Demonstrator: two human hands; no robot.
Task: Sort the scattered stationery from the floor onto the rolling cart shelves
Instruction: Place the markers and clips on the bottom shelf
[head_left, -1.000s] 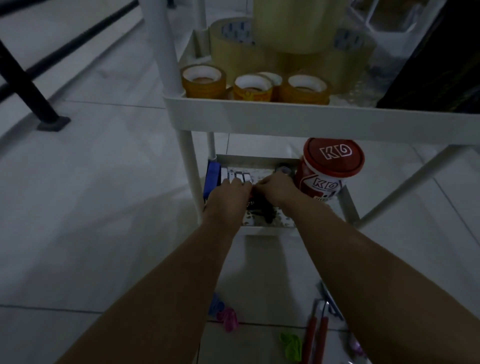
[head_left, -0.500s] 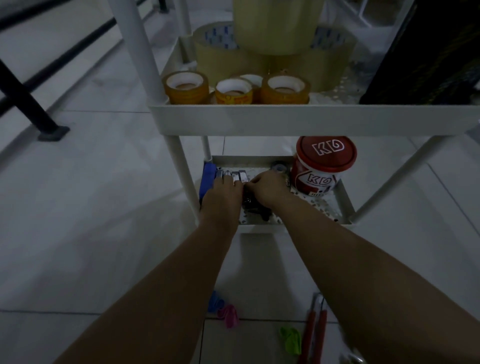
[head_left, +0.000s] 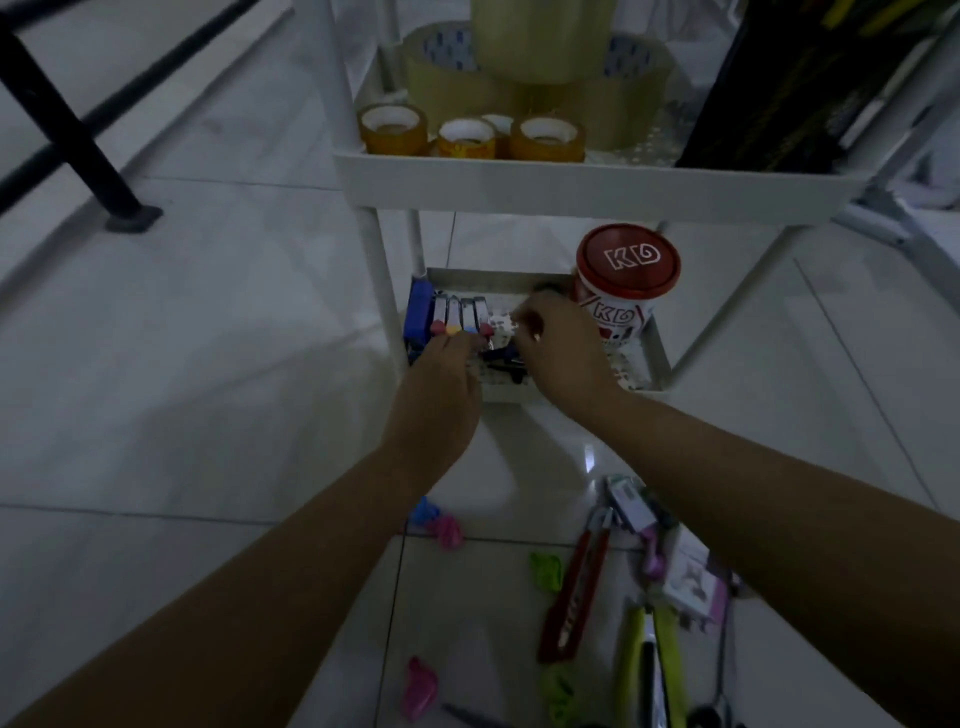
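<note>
Lining up markers on the cart's bottom shelf (head_left: 655, 358)

Our left hand (head_left: 439, 379) touches the markers (head_left: 462, 316); our right hand (head_left: 561, 353), curled, grip unclear, could knock the tub (head_left: 626, 291) just beside it. Stationery (head_left: 571, 597) waits behind.

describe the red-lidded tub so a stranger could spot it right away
Start at the white rolling cart and drop to its lower shelf. The tub stands upright at that shelf's right end, beside the right hand. It alone there has a round red lid with white letters.
</note>
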